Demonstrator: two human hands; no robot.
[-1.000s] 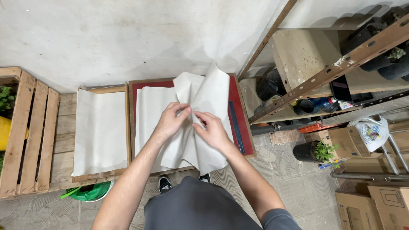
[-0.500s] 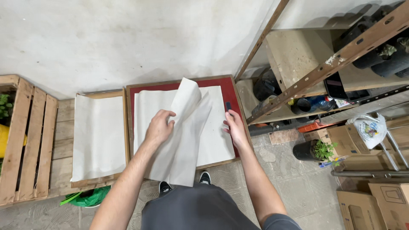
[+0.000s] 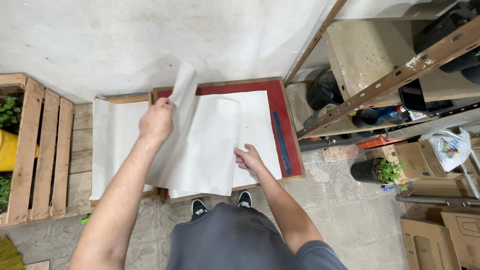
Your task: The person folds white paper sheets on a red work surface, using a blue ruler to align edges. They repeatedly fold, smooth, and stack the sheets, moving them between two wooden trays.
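Head view: left hand (image 3: 156, 121) lifts paper sheet (image 3: 200, 145), long axis front-to-back.

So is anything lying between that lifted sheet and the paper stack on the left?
Nothing visible does. The left hand holds the lifted sheet above the red tray, and the stack beside it shows only bare paper on top. The right hand presses the remaining sheets.
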